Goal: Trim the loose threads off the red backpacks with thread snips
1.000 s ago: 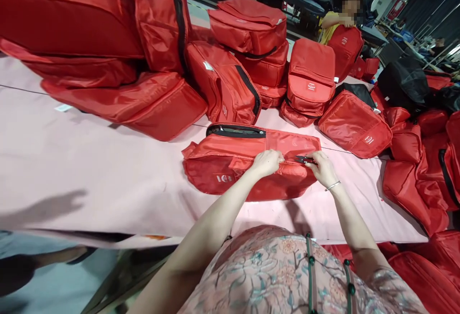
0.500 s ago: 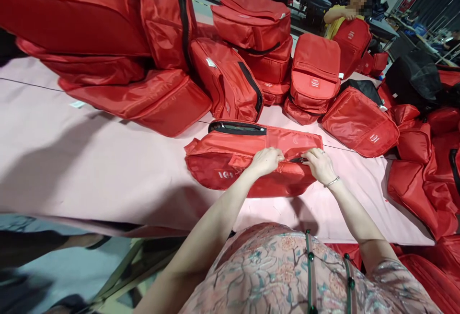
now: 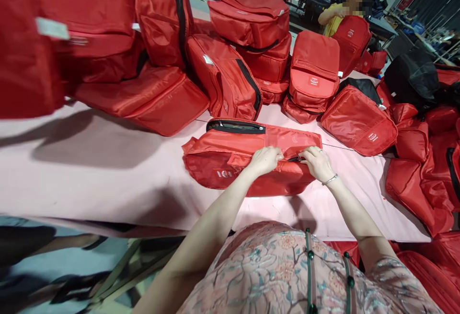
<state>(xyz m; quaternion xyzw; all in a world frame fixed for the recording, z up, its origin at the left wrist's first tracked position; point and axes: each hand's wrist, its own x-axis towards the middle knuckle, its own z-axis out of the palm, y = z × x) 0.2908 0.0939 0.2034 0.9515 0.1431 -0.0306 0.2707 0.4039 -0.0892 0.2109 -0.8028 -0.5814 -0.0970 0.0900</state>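
Observation:
A red backpack (image 3: pixel 280 180) lies on its side on the pink-covered table in front of me, its black zipper (image 3: pixel 235 126) along the far edge. My left hand (image 3: pixel 266 159) is closed, pinching the bag's fabric near its middle. In my right hand (image 3: pixel 316 163) is a pair of black thread snips (image 3: pixel 296 159), tips pointing left at the seam beside my left fingers. The snips' handles are mostly hidden by my fingers. A bracelet circles my right wrist.
Red backpacks are stacked along the far side, one pile (image 3: pixel 249 31) behind my bag. More red bags (image 3: pixel 413 175) crowd the right, near a black one (image 3: pixel 409 79). Across the table a person in yellow (image 3: pixel 336 19) handles a red bag. Another person's legs (image 3: pixel 53 251) show lower left.
At the far left a blurred red bag with a white label has come over the table, and the large bag there has shifted. My hands stay at the same seam; the snips are now more covered.

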